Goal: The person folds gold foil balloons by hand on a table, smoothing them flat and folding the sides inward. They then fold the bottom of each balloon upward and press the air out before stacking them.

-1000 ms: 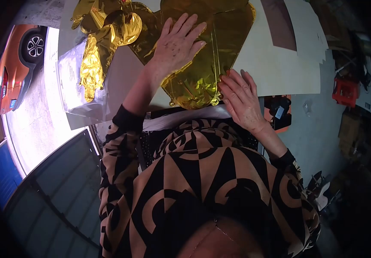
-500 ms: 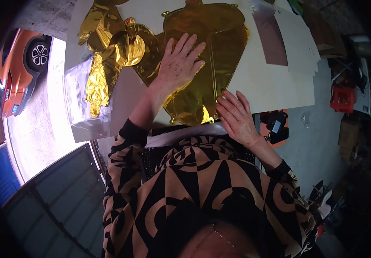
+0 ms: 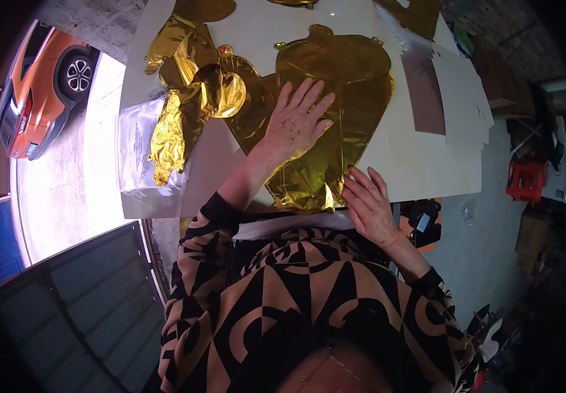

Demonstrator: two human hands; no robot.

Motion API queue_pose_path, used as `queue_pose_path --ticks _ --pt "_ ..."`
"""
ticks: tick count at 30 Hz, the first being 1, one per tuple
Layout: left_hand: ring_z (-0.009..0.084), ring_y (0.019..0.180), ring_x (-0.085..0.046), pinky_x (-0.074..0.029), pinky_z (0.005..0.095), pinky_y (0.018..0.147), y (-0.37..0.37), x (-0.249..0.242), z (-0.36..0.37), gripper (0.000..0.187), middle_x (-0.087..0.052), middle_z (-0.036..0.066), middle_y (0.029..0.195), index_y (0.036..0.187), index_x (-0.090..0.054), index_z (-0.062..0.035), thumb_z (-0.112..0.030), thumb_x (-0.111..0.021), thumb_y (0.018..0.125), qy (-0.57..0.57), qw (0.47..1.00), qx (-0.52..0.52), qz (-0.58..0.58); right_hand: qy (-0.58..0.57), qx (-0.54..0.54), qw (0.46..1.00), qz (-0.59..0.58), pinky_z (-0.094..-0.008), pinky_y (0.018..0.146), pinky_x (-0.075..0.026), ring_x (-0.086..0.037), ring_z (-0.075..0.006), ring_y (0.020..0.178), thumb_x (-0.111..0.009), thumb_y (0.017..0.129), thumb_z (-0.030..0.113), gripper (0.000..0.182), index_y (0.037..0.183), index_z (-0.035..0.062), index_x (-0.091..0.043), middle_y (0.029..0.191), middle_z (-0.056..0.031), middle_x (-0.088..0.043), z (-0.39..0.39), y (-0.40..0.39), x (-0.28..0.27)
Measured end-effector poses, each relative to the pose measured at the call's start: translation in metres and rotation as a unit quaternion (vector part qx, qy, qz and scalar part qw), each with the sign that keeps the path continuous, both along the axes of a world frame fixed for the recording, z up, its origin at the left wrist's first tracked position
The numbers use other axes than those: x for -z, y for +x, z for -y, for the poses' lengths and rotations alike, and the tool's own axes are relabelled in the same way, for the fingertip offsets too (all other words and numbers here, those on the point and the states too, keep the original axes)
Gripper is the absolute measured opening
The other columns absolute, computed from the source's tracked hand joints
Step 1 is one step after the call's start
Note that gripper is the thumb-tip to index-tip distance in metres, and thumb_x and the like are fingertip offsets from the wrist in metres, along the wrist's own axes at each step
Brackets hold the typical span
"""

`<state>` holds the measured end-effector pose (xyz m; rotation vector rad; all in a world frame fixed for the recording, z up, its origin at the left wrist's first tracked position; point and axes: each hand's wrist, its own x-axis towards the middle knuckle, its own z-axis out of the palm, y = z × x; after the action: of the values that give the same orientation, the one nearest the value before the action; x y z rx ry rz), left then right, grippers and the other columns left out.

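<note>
A flattened gold foil balloon lies on the white table, with small tabs along its rounded top and its near end bunched at the table's front edge. My left hand rests palm down across its middle, fingers spread. At the balloon's lower right side is my right hand, its fingers stretched out and the fingertips right at the foil edge; its thumb is hidden. More crumpled gold foil lies to the left, overlapping the balloon's side in this view.
A clear plastic bag lies at the table's left edge. White sheets and a brownish sheet are on the right. Other gold foil pieces lie at the back. A red stool stands right; an orange car is outside left.
The view has shifted, so the table and balloon sit lower and further right, and more foil pieces show at the back. Both hands keep nearly the same places on the balloon.
</note>
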<state>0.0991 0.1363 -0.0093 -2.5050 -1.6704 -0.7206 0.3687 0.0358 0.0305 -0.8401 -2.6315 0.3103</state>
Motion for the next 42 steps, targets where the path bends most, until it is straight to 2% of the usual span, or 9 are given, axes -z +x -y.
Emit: queue_pose_path --ticks 14,17,21,24,26,32,34,39,42 --pt "0.0322 0.153 -0.031 -0.02 0.0532 0.126 -0.01 -0.014 -0.009 0.056 -0.041 0.014 0.161 0.152 -0.05 -0.0139 -0.041 -0.056 0.103 0.007 0.999 0.022 0.032 -0.022 -0.006 1.0 -0.011 -0.0567 0.123 -0.03 -0.047 -0.0321 0.144 -0.069 0.083 0.005 0.033 0.116 0.0034 -0.07 0.136 -0.0103 -0.062 -0.004 0.001 -0.003" --pt "0.0345 0.153 -0.03 -0.024 0.0535 0.125 -0.019 -0.027 -0.027 0.055 -0.038 0.016 0.162 0.152 -0.047 -0.012 -0.035 -0.058 0.103 0.022 0.998 -0.026 0.044 -0.021 -0.008 1.0 -0.017 -0.0565 0.122 -0.032 -0.048 -0.0331 0.143 -0.069 0.085 0.006 0.034 0.119 0.0026 -0.069 0.137 -0.0119 -0.061 -0.005 0.004 -0.002" --pt "0.0372 0.135 -0.053 -0.042 0.0505 0.112 -0.04 -0.035 -0.076 0.052 -0.057 0.017 0.144 0.145 -0.054 -0.0089 -0.027 -0.064 0.097 0.099 0.988 -0.097 0.068 -0.03 0.011 0.998 -0.057 -0.0564 0.12 -0.033 -0.048 -0.0349 0.142 -0.068 0.088 0.007 0.037 0.124 0.0008 -0.066 0.138 -0.0143 -0.06 -0.009 -0.002 -0.008" --pt "0.0327 0.121 -0.059 -0.045 0.0491 0.104 -0.053 -0.04 -0.112 0.04 -0.065 0.012 0.127 0.129 -0.064 -0.009 -0.026 -0.068 0.093 0.025 0.988 -0.147 0.041 0.0 0.023 0.998 -0.06 -0.0565 0.118 -0.034 -0.049 -0.036 0.141 -0.067 0.089 0.007 0.038 0.126 -0.0002 -0.065 0.138 -0.0153 -0.06 -0.019 -0.009 -0.018" --pt "0.0342 0.113 -0.063 -0.049 0.0481 0.098 -0.06 -0.044 -0.128 0.035 -0.068 0.013 0.119 0.122 -0.068 -0.0089 -0.027 -0.068 0.092 -0.035 0.987 -0.157 -0.003 0.038 0.036 0.997 -0.05 -0.0567 0.117 -0.035 -0.048 -0.0371 0.141 -0.067 0.089 0.008 0.039 0.127 -0.0004 -0.064 0.138 -0.0158 -0.059 -0.033 -0.013 -0.024" --pt "0.0341 0.106 -0.067 -0.052 0.0471 0.094 -0.076 -0.049 -0.142 0.03 -0.071 0.013 0.107 0.107 -0.073 -0.0106 -0.034 -0.07 0.089 -0.098 0.984 -0.149 0.006 0.141 0.203 0.965 -0.085 -0.0527 0.109 -0.042 -0.053 -0.041 0.128 -0.068 0.093 0.016 0.043 0.132 -0.0005 -0.059 0.131 -0.0199 -0.06 -0.14 -0.022 -0.023" --pt "0.0339 0.106 -0.067 -0.053 0.0463 0.095 -0.079 -0.05 -0.146 0.028 -0.072 0.012 0.107 0.104 -0.073 -0.0112 -0.035 -0.069 0.089 -0.12 0.981 -0.15 0.013 0.162 0.265 0.948 -0.075 -0.0517 0.102 -0.046 -0.055 -0.0406 0.12 -0.07 0.093 0.02 0.04 0.126 -0.0009 -0.061 0.126 -0.0205 -0.062 -0.188 -0.023 -0.017" --pt "0.0387 0.102 -0.067 -0.054 0.0473 0.092 -0.084 -0.043 -0.152 0.024 -0.073 0.016 0.104 0.099 -0.072 -0.0077 -0.028 -0.065 0.09 -0.117 0.986 -0.114 0.045 0.1 0.411 0.903 0.075 -0.0541 0.093 -0.052 -0.06 -0.0425 0.114 -0.068 0.096 0.037 0.041 0.115 0.0004 -0.064 0.114 -0.0215 -0.068 -0.274 -0.028 -0.012" --pt "0.041 0.097 -0.067 -0.055 0.0476 0.089 -0.089 -0.022 -0.163 0.022 -0.073 0.018 0.099 0.097 -0.071 -0.0056 -0.025 -0.062 0.092 -0.094 0.989 -0.095 0.07 0.028 0.42 0.902 0.095 -0.054 0.092 -0.053 -0.064 -0.0418 0.112 -0.067 0.096 0.041 0.044 0.114 0.0005 -0.065 0.113 -0.0224 -0.071 -0.289 -0.035 -0.021"
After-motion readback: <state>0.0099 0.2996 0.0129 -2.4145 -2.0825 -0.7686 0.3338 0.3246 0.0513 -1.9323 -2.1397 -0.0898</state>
